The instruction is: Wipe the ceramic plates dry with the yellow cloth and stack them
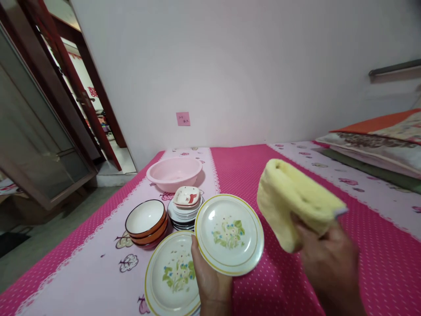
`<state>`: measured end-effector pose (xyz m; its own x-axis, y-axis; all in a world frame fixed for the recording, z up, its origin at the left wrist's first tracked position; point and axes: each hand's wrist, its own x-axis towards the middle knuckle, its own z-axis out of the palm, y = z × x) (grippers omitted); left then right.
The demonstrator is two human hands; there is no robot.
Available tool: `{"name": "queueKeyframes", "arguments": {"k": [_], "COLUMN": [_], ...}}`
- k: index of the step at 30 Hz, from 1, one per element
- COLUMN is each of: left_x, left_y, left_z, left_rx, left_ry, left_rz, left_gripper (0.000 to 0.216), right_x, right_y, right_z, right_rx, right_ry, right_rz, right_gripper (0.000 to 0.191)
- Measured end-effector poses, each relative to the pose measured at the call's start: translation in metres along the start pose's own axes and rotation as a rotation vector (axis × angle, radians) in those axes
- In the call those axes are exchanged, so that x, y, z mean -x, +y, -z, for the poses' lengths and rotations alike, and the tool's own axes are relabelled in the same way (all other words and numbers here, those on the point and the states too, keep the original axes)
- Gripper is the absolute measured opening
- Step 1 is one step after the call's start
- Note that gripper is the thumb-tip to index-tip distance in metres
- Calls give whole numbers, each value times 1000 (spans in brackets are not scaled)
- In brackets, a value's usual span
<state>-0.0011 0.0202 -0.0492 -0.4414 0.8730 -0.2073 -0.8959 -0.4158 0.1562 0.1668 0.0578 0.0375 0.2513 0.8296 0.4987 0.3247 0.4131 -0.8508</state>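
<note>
My left hand grips a white plate with a yellow rim and a green floral print, thumb on its left edge and the rest of the hand beneath. The plate is raised and tilted toward me. To its right, apart from it, my right hand is closed on a folded yellow cloth; this hand is somewhat blurred. A larger plate of the same pattern lies at lower left, partly covered by my left hand and the held plate.
Orange-brown bowls with white insides are stacked at left. Beside them small square dishes top a pile of plates. Behind stands a pink basin. Folded bedding lies at right on the pink patterned cover, against the wall.
</note>
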Motion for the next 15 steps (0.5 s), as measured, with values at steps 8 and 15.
{"name": "queueKeyframes", "arguments": {"k": [8,15], "left_x": [2,5], "left_y": [3,11], "left_z": [-2,-2], "left_rx": [-46,-87], "left_ry": [-40,-73], "left_rz": [39,147], "left_gripper": [55,67], "right_x": [37,58], "right_y": [60,59], "right_z": [-42,-36], "right_rx": [309,246], "right_ry": [-525,-684], "right_rz": [754,814], "right_gripper": [50,38]}}
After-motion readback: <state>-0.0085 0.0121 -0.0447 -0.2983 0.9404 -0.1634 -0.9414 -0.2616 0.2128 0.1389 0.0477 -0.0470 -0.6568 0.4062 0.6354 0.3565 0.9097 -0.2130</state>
